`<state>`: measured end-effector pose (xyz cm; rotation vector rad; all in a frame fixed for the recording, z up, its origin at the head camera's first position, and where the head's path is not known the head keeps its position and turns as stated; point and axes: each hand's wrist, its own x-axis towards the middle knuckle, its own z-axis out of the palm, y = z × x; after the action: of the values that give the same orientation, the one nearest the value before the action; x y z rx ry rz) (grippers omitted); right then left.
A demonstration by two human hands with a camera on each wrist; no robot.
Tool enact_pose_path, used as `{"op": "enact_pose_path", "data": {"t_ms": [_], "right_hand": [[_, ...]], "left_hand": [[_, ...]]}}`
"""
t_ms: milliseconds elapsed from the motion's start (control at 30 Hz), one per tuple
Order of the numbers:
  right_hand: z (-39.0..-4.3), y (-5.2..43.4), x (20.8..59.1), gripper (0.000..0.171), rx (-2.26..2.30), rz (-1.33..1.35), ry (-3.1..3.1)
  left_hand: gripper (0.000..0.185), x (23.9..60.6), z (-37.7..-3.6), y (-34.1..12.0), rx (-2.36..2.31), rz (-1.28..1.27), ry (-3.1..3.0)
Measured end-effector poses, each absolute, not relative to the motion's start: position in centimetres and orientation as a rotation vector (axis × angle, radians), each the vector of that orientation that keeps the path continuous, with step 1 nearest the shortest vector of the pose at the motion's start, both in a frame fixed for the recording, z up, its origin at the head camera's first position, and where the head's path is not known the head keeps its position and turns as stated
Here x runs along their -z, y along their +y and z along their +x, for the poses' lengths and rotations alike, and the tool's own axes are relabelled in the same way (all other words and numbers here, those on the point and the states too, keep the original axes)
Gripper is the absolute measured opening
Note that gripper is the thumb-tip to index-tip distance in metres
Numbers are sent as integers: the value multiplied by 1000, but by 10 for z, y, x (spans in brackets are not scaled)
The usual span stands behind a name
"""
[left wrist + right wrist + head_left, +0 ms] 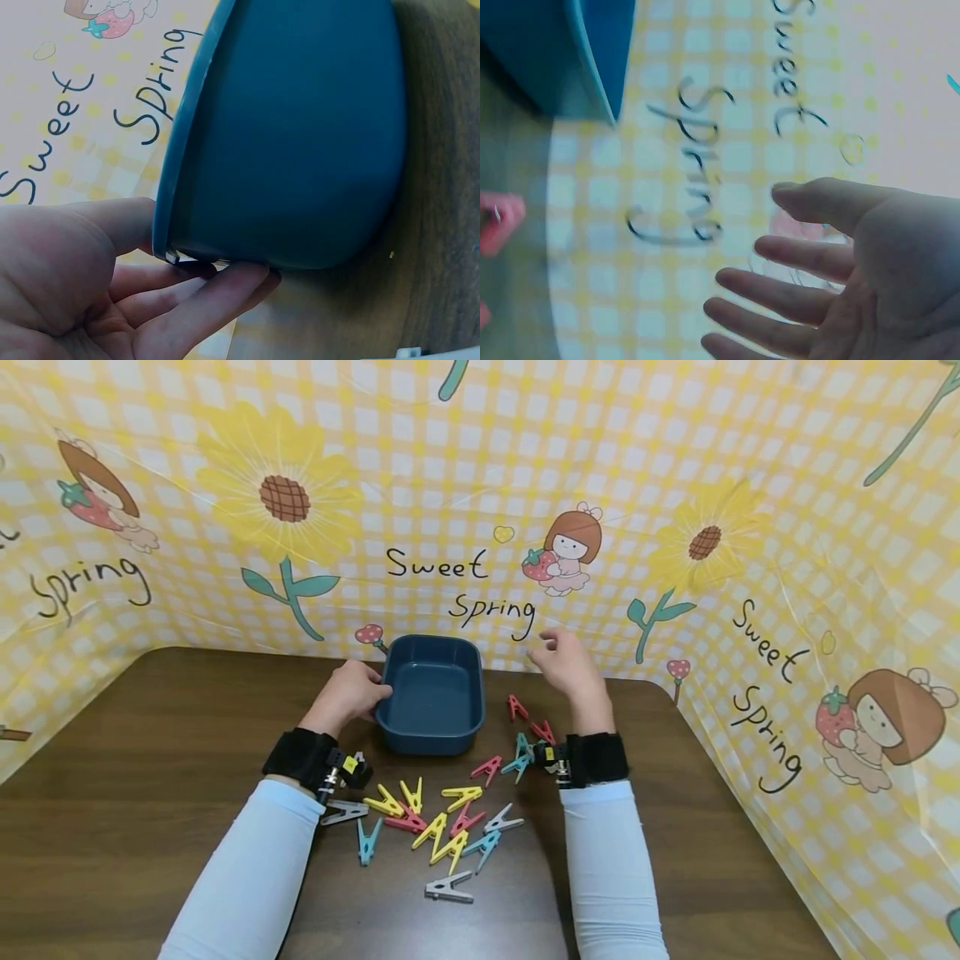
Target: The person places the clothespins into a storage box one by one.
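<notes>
A dark table [150,793] stands against a yellow cloth [675,460] backdrop. At its far middle sits the blue tub [431,693], empty as far as I can see. The left hand [348,692] holds the tub's left rim, thumb on top and fingers [217,296] curled beneath. The right hand [566,664] hovers open, holding nothing, just right of it. Pegs [427,818] lie scattered on the near side (many colours). Steadying the tub flat seems wise.
</notes>
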<state>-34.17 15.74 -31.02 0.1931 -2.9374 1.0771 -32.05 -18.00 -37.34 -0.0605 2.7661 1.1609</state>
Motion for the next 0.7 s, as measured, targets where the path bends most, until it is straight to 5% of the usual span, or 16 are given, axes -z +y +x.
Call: {"op": "enact_pose_path", "data": {"t_ms": [700], "right_hand": [[-348, 193, 347, 65, -651, 39, -3353]], "left_hand": [[39, 375, -320, -179, -1172, -38, 2752]]}}
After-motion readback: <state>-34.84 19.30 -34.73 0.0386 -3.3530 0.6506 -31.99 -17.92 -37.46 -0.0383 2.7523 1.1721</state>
